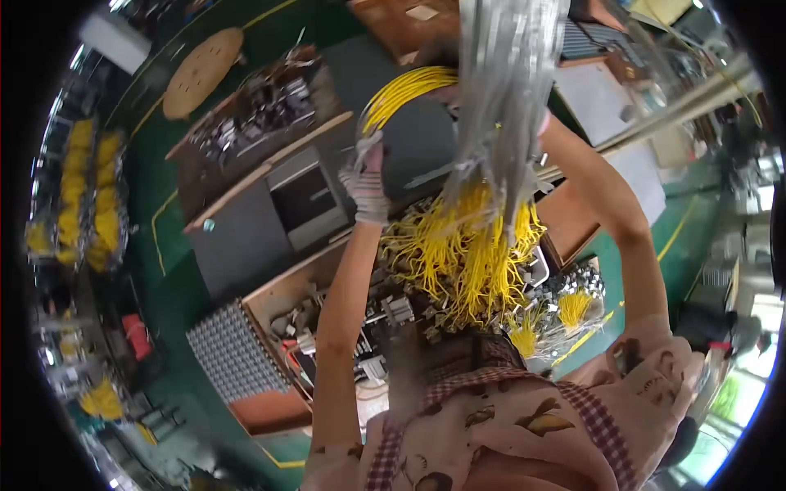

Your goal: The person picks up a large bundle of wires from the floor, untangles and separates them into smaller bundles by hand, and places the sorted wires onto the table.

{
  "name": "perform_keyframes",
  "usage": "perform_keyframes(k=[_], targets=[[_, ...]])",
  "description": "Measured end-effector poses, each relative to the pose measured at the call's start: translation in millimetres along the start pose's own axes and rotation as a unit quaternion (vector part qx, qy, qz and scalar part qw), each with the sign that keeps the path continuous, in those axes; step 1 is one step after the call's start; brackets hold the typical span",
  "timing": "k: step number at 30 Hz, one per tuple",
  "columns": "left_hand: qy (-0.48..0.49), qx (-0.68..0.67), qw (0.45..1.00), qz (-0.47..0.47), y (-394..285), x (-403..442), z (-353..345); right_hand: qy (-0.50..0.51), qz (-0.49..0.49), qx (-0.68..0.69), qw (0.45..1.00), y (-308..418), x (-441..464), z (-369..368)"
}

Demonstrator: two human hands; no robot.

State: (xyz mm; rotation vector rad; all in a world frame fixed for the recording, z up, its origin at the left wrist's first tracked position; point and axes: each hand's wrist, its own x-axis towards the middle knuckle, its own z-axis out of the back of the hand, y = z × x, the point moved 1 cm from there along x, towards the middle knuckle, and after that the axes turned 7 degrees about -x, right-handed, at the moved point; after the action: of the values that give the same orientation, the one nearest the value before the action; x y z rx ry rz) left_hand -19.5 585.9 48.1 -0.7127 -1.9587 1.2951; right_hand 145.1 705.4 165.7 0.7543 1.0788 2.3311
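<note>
My left hand (366, 184), in a striped glove, is closed around one end of a curved bundle of yellow wires (405, 92) above the dark grey work surface (327, 102). The bundle arches to the right and passes behind hanging clear plastic strips (508, 90). My right hand (544, 123) is mostly hidden behind those strips, so its fingers cannot be made out. Below the strips, a thick mass of yellow wires (475, 262) hangs in front of my body.
Metal parts fill a wooden-edged tray (270, 106) at the upper left. A rack of small grey pieces (237, 352) stands lower left. An oval board (203, 74) is farther back. Yellow wire bundles (74, 192) hang at the far left.
</note>
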Motion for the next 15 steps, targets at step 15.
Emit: perform_keyframes(k=[15], targets=[[0.026,0.544,0.838,0.042,9.3,85.6,160.8,0.054,0.199,-0.068,0.976,46.6,88.1,-75.3]])
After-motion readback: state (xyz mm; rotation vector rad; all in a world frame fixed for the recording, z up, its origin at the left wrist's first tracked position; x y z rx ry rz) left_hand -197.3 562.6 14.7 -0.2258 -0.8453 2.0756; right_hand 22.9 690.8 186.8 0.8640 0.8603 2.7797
